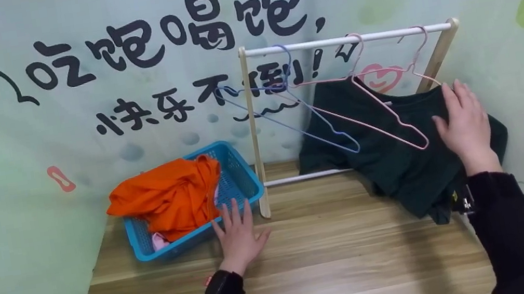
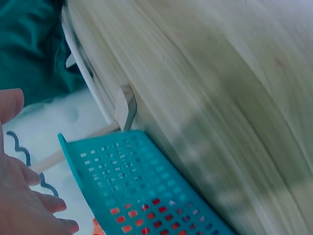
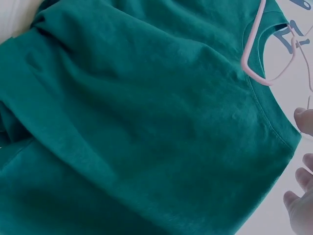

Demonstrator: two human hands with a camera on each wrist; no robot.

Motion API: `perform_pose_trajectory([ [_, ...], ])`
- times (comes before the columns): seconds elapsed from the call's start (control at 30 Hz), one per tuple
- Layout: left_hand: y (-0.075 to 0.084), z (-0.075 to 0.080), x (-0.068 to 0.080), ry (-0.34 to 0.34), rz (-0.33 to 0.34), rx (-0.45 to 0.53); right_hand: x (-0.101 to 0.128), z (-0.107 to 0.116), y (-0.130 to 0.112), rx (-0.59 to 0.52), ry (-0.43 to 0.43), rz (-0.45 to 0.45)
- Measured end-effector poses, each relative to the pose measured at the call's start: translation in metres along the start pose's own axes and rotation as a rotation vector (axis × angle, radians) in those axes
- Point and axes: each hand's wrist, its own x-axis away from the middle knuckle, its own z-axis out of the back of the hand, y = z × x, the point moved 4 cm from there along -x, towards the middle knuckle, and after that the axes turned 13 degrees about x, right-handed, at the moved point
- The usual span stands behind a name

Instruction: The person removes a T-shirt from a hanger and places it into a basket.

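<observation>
A dark green T-shirt (image 1: 400, 156) hangs on the rack from the rightmost pink hanger (image 1: 419, 59), its lower part bunched down toward the tabletop. At its right shoulder is my right hand (image 1: 469, 127), with fingers extended; in the right wrist view the thumb (image 3: 304, 120) and fingers stand apart beside the shirt's neckline edge. My left hand (image 1: 240, 237) is spread at the front right edge of the blue basket (image 1: 239, 171), holding nothing. Inside the basket lies an orange garment (image 1: 170, 198), with a bit of pale pink cloth (image 1: 159, 241) under it.
The clothes rack (image 1: 255, 137) has a white top rail (image 1: 319, 44) and wooden legs. A blue hanger (image 1: 323, 119) and another pink hanger (image 1: 387, 108) hang bare on it. Behind the wooden tabletop (image 1: 312, 265) is a printed fabric backdrop (image 1: 11, 155).
</observation>
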Motion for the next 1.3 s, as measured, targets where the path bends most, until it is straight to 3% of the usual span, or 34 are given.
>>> perform_pose_trajectory([
  [0.3, 0.013, -0.014, 0.003, -0.018, -0.044, -0.006, -0.015, -0.002, -0.001, 0.023, -0.114, -0.038],
  [0.57, 0.025, -0.024, 0.008, -0.063, -0.058, -0.036, -0.024, 0.001, -0.009, 0.020, -0.083, -0.135],
  [0.9, 0.043, -0.044, 0.015, -0.094, -0.080, 0.024, -0.040, 0.014, -0.017, -0.074, -0.167, -0.186],
  [1.07, 0.050, -0.057, 0.022, -0.118, -0.097, 0.040, -0.045, 0.022, -0.020, -0.094, -0.131, -0.219],
  [1.3, 0.054, -0.069, 0.027, -0.153, -0.094, 0.030, -0.044, 0.040, -0.019, -0.085, -0.012, -0.242],
])
